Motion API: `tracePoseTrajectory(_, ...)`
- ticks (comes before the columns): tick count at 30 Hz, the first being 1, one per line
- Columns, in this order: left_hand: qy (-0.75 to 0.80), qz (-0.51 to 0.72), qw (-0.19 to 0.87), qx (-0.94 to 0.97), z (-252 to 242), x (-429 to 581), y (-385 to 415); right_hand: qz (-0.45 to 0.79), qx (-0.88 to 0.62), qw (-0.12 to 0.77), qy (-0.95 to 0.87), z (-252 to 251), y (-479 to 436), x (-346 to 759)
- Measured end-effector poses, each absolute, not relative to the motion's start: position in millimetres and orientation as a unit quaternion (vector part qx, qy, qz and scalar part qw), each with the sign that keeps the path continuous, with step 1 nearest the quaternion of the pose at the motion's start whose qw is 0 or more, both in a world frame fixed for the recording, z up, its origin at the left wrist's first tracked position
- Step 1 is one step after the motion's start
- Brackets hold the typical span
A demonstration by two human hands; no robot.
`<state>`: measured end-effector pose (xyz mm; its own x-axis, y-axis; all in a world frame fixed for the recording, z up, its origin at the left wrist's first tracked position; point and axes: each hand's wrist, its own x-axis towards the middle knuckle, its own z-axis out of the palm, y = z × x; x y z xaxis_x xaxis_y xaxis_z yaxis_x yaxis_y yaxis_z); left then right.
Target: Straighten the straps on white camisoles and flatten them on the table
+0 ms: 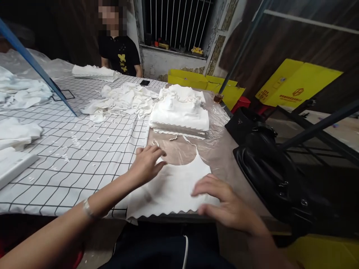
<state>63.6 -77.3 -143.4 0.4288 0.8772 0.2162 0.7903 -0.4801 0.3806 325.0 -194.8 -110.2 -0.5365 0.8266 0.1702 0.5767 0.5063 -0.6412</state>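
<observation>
Both hands lie flat and open on a white top [174, 186] at the table's [224, 157] near edge: left hand [147, 162] by the neckline, right hand [221, 200] at the scalloped hem. Smoothing outward evenly would avoid creases.

Long table [224, 157], left part under black-grid white cloth [84, 149], right part under clear plastic sheet [218, 123]. On it: flat white garment [174, 186] at near edge, folded stack [181, 114] behind, loose white scraps [120, 99], phone [145, 82], black bags [269, 164] on right.
</observation>
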Motion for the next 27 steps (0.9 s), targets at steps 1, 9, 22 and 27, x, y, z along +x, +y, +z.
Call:
tracePoseTrajectory(1,0.498,0.188,0.123,0.838,-141,78,-60,0.221,-0.447,0.218,-0.839,-128,-188,325)
tracePoseTrajectory(9,0.591,0.134,0.216,0.766,-153,145,56,0.138,-0.527,0.123,-0.829,-213,-206,333)
tracePoseTrajectory(22,0.414,0.268,0.688,0.533,-107,174,-65,0.526,-0.475,0.57,-0.416,-153,-146,330)
tracePoseTrajectory(27,0.356,0.282,0.679,0.577,-115,177,-89,0.58,-0.497,0.525,-0.376,-144,-157,334)
